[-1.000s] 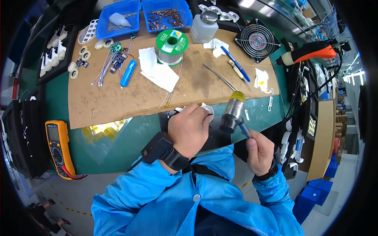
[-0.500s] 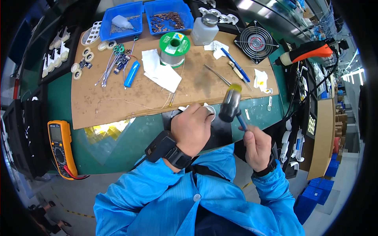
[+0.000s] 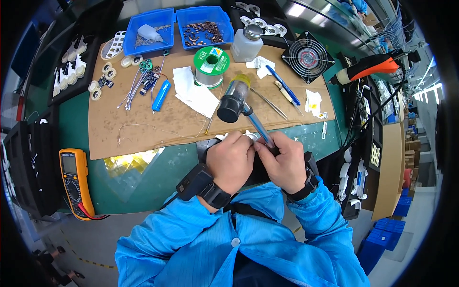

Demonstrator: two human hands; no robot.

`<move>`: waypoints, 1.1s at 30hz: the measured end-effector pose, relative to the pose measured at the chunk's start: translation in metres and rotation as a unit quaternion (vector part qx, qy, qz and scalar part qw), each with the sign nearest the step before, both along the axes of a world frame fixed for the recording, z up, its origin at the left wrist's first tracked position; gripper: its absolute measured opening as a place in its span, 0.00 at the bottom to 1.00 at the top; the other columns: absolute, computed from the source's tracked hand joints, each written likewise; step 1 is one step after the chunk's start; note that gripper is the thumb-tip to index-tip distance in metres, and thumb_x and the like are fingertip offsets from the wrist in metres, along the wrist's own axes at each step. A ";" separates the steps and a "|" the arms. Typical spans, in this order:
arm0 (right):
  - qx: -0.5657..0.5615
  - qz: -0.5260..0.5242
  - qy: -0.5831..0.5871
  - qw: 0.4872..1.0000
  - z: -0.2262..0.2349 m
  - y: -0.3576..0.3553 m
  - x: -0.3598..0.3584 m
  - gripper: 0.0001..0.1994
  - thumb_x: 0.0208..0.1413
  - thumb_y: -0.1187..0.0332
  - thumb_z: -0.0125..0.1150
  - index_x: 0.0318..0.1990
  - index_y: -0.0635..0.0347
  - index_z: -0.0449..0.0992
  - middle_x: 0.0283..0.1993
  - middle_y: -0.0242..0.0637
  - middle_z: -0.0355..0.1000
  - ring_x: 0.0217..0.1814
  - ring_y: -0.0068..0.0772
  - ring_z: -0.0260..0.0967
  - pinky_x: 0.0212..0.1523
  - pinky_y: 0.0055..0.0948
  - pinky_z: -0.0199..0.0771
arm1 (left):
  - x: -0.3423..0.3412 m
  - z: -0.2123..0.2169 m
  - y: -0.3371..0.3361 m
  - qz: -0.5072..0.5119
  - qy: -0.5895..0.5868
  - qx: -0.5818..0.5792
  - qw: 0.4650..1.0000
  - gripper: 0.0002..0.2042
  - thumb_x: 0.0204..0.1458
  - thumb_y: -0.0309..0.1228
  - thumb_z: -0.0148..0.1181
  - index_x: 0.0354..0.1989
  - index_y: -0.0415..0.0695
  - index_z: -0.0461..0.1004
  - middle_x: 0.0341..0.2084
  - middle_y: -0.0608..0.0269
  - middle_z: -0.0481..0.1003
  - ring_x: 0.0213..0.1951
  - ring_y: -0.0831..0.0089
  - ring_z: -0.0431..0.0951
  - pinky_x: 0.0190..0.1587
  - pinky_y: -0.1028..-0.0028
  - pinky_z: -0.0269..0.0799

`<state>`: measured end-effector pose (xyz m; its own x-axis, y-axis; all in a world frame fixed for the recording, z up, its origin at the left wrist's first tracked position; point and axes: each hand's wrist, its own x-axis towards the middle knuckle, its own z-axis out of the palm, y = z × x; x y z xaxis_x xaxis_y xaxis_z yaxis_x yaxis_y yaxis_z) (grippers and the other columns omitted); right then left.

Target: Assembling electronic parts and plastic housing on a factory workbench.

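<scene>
My right hand [image 3: 286,161] grips the blue handle of a small mallet [image 3: 235,100], whose black and yellow head points up and away over the cardboard mat [image 3: 143,124]. My left hand [image 3: 233,158] is curled over a small white part [image 3: 249,137] on a black block at the near edge of the bench. The two hands touch each other above that part. A black wrist strap sits on my left wrist.
A yellow multimeter [image 3: 74,179] lies at the left. A solder spool [image 3: 211,64], white bottle [image 3: 247,44], two blue bins [image 3: 148,29], tweezers [image 3: 270,103], a small fan [image 3: 306,56] and an orange-handled tool [image 3: 368,69] stand beyond my hands.
My right hand has swung left with the mallet and now meets my left hand over the white part. The mallet head has risen and tipped away from me.
</scene>
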<state>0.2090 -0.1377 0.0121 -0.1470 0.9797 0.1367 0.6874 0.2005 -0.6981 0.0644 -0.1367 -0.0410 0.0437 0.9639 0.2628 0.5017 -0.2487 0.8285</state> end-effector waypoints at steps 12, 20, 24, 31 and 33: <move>-0.052 -0.036 0.053 0.997 0.017 -0.034 0.055 0.10 0.66 0.68 0.58 0.45 0.69 0.78 0.27 0.45 0.73 0.26 0.35 0.72 0.30 0.31 0.71 | -0.003 0.000 0.003 -0.022 -0.025 -0.002 0.999 0.03 0.48 0.23 0.68 0.30 0.40 0.82 0.26 0.53 0.78 0.29 0.52 0.80 0.32 0.62 0.75; -0.036 -0.022 -0.082 0.996 0.008 -0.063 0.077 0.09 0.64 0.70 0.59 0.45 0.66 0.78 0.27 0.44 0.70 0.26 0.45 0.71 0.29 0.34 0.69 | -0.004 -0.003 0.006 -0.039 -0.036 -0.006 0.999 0.05 0.46 0.22 0.69 0.32 0.39 0.82 0.26 0.53 0.78 0.29 0.53 0.80 0.31 0.63 0.75; 0.063 0.027 -0.103 0.992 0.019 -0.067 0.072 0.08 0.63 0.71 0.60 0.46 0.64 0.79 0.26 0.44 0.69 0.24 0.46 0.70 0.27 0.37 0.69 | -0.004 0.001 0.003 -0.030 -0.026 -0.005 0.999 0.05 0.46 0.21 0.68 0.32 0.39 0.82 0.26 0.53 0.78 0.29 0.54 0.80 0.31 0.63 0.75; 0.048 -0.021 -0.064 0.997 0.022 -0.070 0.080 0.07 0.62 0.73 0.61 0.45 0.65 0.79 0.26 0.45 0.68 0.24 0.45 0.69 0.28 0.35 0.68 | -0.002 -0.002 0.003 -0.026 -0.022 0.000 0.999 0.03 0.46 0.22 0.68 0.31 0.39 0.82 0.26 0.53 0.79 0.28 0.54 0.80 0.30 0.64 0.74; 0.021 0.003 -0.103 0.994 0.014 -0.065 0.072 0.07 0.62 0.73 0.60 0.44 0.65 0.79 0.25 0.44 0.68 0.23 0.43 0.68 0.27 0.34 0.67 | -0.002 0.001 0.002 -0.014 -0.018 0.005 1.000 0.04 0.46 0.22 0.69 0.30 0.40 0.82 0.25 0.53 0.78 0.28 0.53 0.79 0.30 0.63 0.73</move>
<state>0.2812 -0.2026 0.0262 -0.1821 0.9728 0.1429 0.8138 0.2306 -0.5334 0.0625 -0.1343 -0.0402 0.0605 0.9597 0.2743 0.4647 -0.2703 0.8432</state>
